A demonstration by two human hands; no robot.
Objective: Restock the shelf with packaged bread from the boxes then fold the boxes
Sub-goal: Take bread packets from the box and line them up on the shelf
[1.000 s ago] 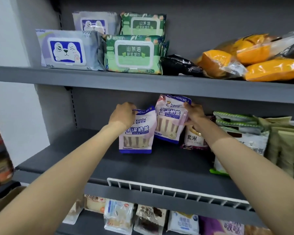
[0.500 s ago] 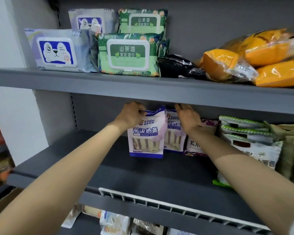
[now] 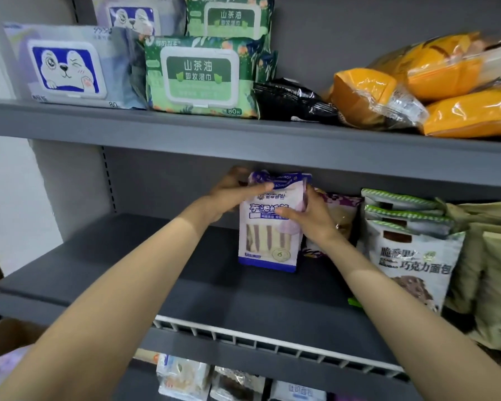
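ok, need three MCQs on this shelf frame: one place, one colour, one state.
1. Where does the purple bread pack stand?
A. top shelf
B. middle shelf
C. floor

2. What colour are the bags at the top right?
A. orange
B. blue
C. white

3. What is the left hand doing?
A. hanging idle
B. pressing the shelf
C. holding the pack's top

Key: B, its base sits on the middle shelf; A, the wrappers are orange; C, its grip closes on the top edge, while the right hand holds the side.
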